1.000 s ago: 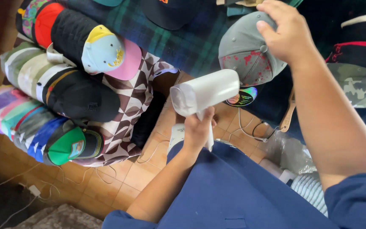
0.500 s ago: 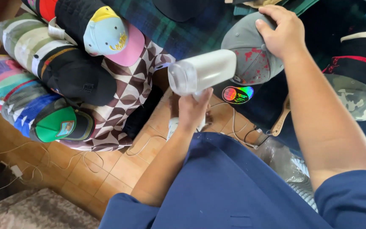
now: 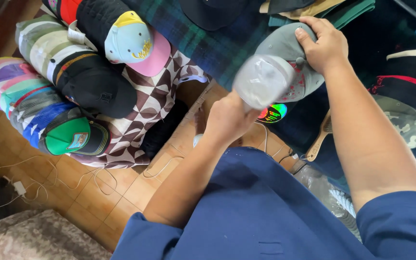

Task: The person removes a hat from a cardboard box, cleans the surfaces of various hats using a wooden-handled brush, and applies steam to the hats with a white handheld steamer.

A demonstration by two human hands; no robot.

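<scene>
The fingers [image 3: 309, 36] of the right hand [image 3: 324, 44] curl over the crown of a grey cap [image 3: 285, 45] with red spatter marks, gripping it from above. The left hand [image 3: 228, 118] is closed around the handle of a white handheld steamer [image 3: 262, 81], its blurred head pressed right against the front of that cap; the fingers themselves are hidden behind the back of the hand. Just below the steamer, a shiny round sticker [image 3: 273, 113] sits on the cap's dark brim. A wooden brush [image 3: 319, 139] lies near the right forearm. To the left, rows of stacked caps rest on a brown-and-white checked cloth [image 3: 155, 110], a green-fronted cap [image 3: 71, 138] lowest. White cables [image 3: 73, 180] trail over the tiled floor [image 3: 121, 192].
</scene>
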